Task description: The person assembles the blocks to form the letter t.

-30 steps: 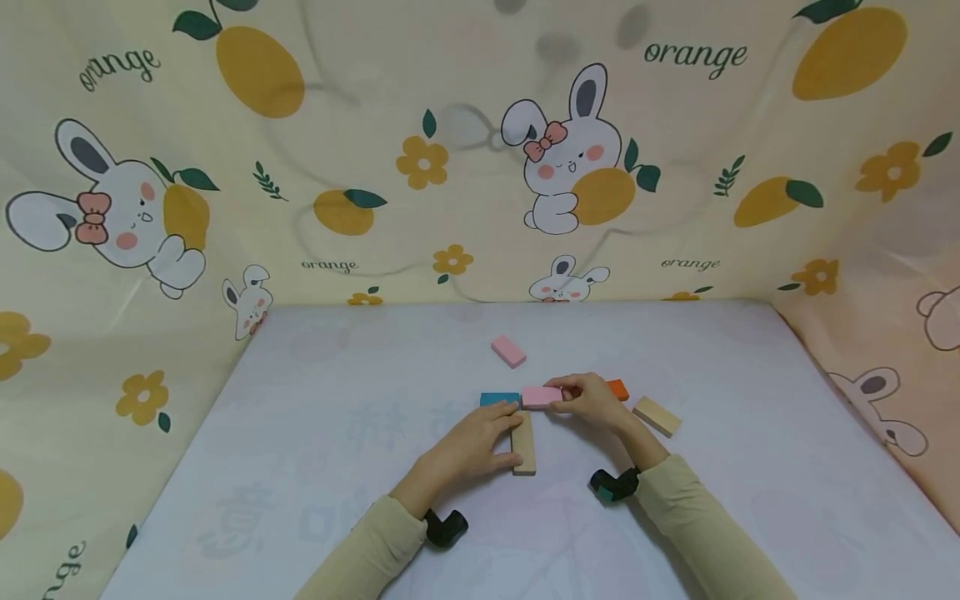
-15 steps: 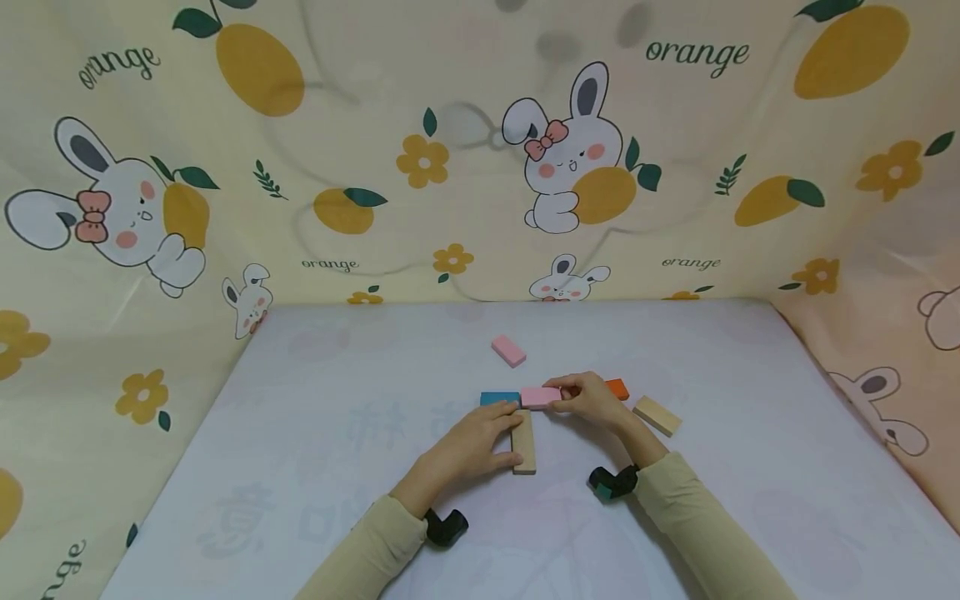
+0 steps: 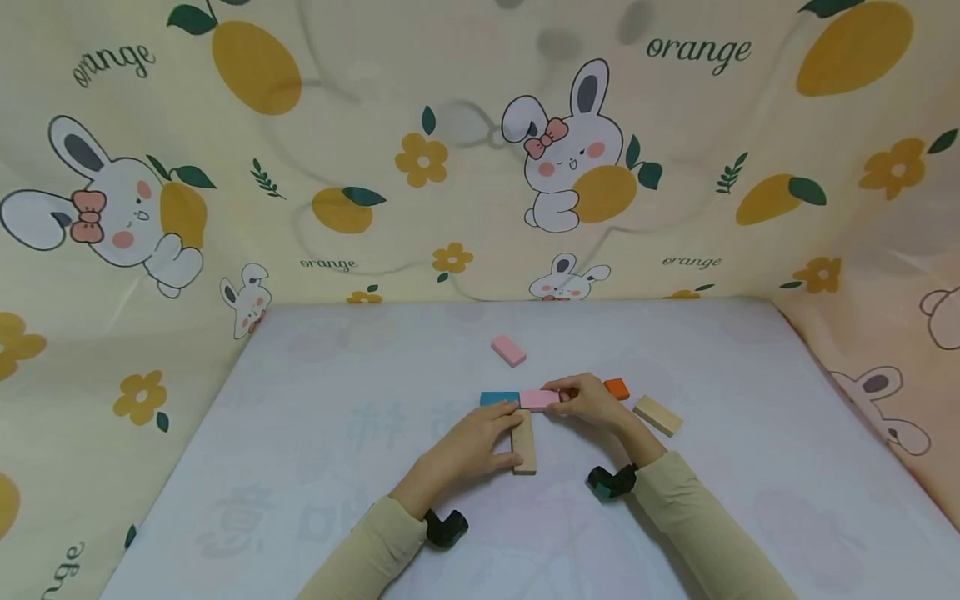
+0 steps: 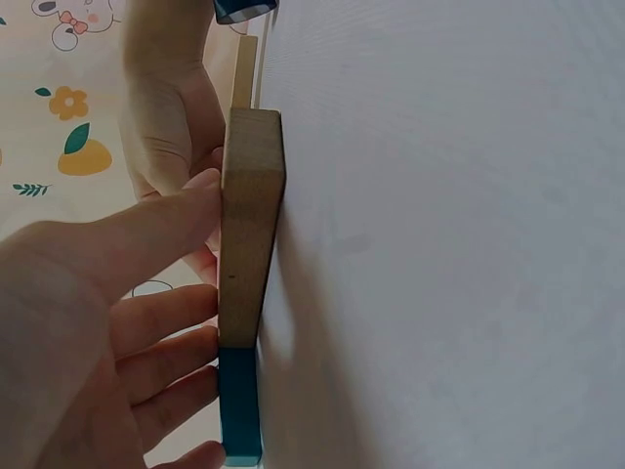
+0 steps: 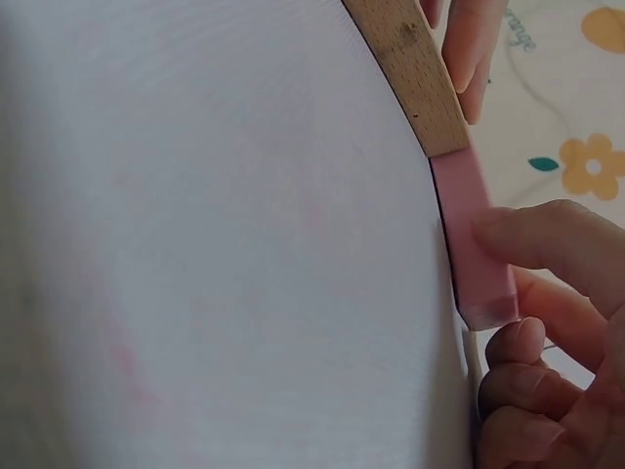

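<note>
In the head view a blue block [image 3: 495, 397] and a pink block [image 3: 535, 400] lie end to end in a row. A long plain wooden block [image 3: 524, 454] runs from their joint toward the person. My left hand [image 3: 467, 446] rests on the wooden block with thumb and fingers spread along it; in the left wrist view, fingers also touch the blue block [image 4: 239, 405]. My right hand [image 3: 592, 402] pinches the pink block's right end between thumb and fingers. The right wrist view has the pink block [image 5: 469, 249] against the wooden block's end [image 5: 420, 88].
Just right of my right hand lies an orange block [image 3: 617, 389], partly hidden by it. Another wooden block [image 3: 657, 416] sits farther right, at a slant. A second pink block [image 3: 508, 351] lies farther back. Patterned cloth [image 3: 480, 233] rises behind the white tabletop [image 3: 337, 358].
The pink block and my right hand have shifted very slightly left, toward the blue block. My left hand stays where it was.
</note>
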The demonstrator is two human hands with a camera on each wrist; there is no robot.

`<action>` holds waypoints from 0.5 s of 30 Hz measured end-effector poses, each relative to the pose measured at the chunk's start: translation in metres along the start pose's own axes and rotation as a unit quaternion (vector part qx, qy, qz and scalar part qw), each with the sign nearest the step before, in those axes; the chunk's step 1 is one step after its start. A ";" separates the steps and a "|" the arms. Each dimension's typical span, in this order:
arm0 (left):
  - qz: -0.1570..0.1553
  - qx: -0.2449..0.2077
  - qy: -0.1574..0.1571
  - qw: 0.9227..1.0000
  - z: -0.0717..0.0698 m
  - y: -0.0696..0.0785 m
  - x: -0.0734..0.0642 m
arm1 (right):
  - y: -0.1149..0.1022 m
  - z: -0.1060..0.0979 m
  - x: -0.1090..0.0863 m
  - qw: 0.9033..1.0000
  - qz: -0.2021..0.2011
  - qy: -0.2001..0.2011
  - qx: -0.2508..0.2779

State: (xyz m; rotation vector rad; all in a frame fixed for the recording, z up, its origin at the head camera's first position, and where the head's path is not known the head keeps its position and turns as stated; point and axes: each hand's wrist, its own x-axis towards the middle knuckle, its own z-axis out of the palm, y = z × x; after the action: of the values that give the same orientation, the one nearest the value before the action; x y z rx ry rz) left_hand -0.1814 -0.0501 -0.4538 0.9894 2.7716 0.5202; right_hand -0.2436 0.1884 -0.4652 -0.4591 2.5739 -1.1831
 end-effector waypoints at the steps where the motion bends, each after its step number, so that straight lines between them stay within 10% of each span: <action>1: 0.000 0.001 0.000 1.000 0.000 0.000 0.000 | 0.000 0.000 0.000 1.000 -0.001 -0.002 -0.002; 15: 0.004 0.002 0.000 1.000 -0.001 0.001 -0.001 | -0.001 -0.001 -0.001 1.000 -0.014 -0.016 -0.005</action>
State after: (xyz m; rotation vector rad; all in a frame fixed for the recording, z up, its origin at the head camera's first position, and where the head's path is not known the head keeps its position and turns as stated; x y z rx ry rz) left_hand -0.1801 -0.0507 -0.4521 1.0015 2.7705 0.5149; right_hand -0.2433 0.1886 -0.4633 -0.5139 2.5548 -1.1630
